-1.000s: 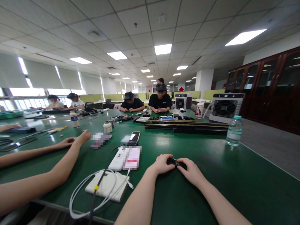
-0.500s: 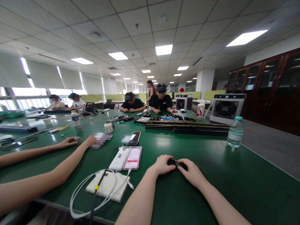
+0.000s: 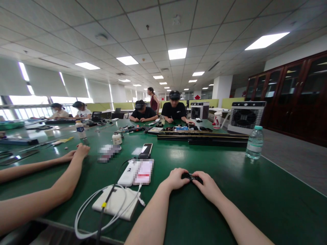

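Note:
A small, dark object with a shiny part [image 3: 190, 177] rests at the green table's surface, held between my two hands. Its exact kind is hidden by the fingers. My left hand [image 3: 176, 179] is closed on its left end, with the thumb pressed along the near side. On the opposite end, my right hand [image 3: 207, 185] grips it with thumb and fingers. To the left of my hands lie a blurred pink-white phone [image 3: 143, 172] and a white power bank marked 2 [image 3: 126, 174].
A co-worker's arms [image 3: 66, 177] reach in from the left. Near them lie a white pouch [image 3: 119, 204] and a looped white cable [image 3: 79, 217]. A water bottle [image 3: 254, 143] stands at the right edge; long black strips [image 3: 217, 141] lie farther back.
The neighbouring co-worker's hand has drawn back left from the blurred phone to their other hand. The standing person in the background has shifted left. My hands have barely moved.

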### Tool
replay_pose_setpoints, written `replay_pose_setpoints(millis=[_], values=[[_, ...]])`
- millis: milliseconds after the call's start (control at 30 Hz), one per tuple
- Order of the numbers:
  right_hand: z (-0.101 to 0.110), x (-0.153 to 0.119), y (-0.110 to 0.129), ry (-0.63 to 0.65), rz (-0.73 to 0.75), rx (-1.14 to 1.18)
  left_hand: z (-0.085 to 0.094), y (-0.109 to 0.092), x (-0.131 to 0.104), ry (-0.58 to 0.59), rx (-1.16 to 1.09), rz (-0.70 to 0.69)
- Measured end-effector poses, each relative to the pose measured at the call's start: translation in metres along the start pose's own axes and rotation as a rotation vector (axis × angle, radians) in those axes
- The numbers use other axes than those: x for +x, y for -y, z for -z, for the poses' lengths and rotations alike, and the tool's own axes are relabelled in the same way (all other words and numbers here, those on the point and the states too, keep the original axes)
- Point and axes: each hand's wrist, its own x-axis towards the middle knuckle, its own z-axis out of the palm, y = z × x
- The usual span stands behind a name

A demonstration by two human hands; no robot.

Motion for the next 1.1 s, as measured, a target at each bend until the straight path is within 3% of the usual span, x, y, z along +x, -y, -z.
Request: replay_pose_setpoints(millis=[367, 767, 1100], values=[[-0.001, 0.003, -0.002, -0.098, 0.001, 0.119, 0.0, 0.0, 0.001, -0.023, 0.008, 0.002], [0.005, 0.014, -0.012, -0.406, -0.252, 0.725, -0.003, 0.003, 0.001, -0.032, -0.041, 0.024], [0.021, 0.012, -0.012, -0.575, -0.576, 1.211, -0.004, 0.003, 0.002, -0.044, -0.031, 0.006]])
